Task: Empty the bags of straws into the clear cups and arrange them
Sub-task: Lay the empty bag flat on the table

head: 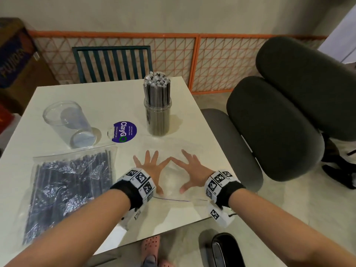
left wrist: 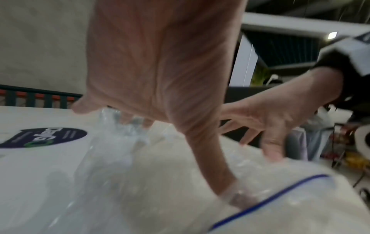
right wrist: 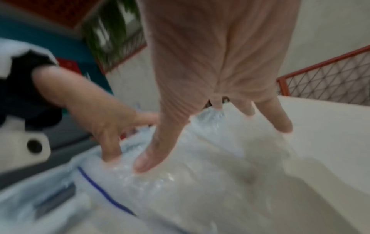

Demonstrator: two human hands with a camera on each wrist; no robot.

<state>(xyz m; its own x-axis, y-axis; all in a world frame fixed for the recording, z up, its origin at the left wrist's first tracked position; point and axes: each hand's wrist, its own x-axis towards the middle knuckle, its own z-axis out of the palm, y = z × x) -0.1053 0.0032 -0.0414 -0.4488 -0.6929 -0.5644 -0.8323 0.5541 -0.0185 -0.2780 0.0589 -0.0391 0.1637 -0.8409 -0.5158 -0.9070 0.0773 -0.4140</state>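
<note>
1. Left hand (head: 152,170), lower centre of the head view: palm down, fingers spread straight.
2. Right hand (head: 189,169), just right of it: likewise splayed; the two index fingertips meet.

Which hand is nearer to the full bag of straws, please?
Left. The left hand lies spread on the empty clear bag, just right of the full bag of straws; the right hand is farther right, beyond it.
</note>
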